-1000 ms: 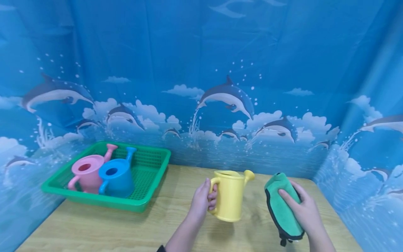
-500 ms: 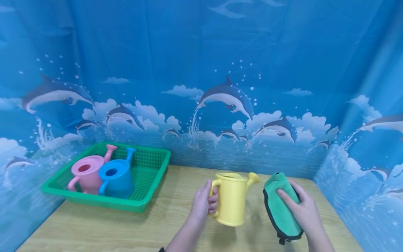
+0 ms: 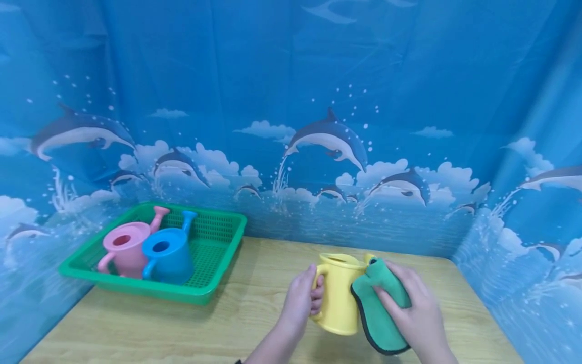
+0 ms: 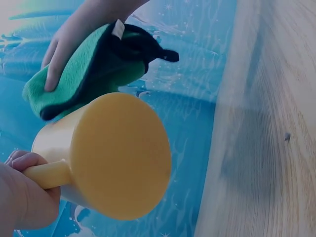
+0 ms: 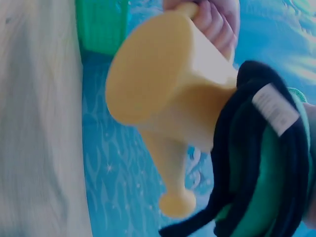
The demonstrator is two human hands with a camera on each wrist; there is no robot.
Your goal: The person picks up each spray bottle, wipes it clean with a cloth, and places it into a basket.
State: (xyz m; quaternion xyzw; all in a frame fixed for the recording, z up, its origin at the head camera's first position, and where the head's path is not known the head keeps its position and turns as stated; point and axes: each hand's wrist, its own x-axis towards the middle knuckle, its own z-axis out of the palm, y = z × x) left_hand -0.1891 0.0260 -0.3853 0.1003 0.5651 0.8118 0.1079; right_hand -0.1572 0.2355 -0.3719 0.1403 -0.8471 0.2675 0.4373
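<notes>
A yellow watering can [image 3: 340, 298] is held up off the table by its handle, gripped in my left hand [image 3: 300, 299]. In the left wrist view its flat bottom [image 4: 121, 155] faces the camera. My right hand [image 3: 416, 308] holds a folded green cloth [image 3: 381, 308] with black edging, thumb on one face. The cloth is right against the can's spout side in the head view and hides most of the spout. The right wrist view shows the spout [image 5: 170, 168], plus a white label [image 5: 275, 109] on the cloth.
A green plastic basket [image 3: 218, 283] stands on the left of the wooden table [image 3: 254, 273]. Inside it lie a pink watering can [image 3: 129, 250] and a blue watering can [image 3: 170, 258]. A blue curtain [image 3: 254, 60] printed with dolphins hangs behind and at the sides.
My right hand has brought the green cloth leftward to the yellow watering can. My left hand has shifted the can slightly right and lower. The basket and its cans stayed put.
</notes>
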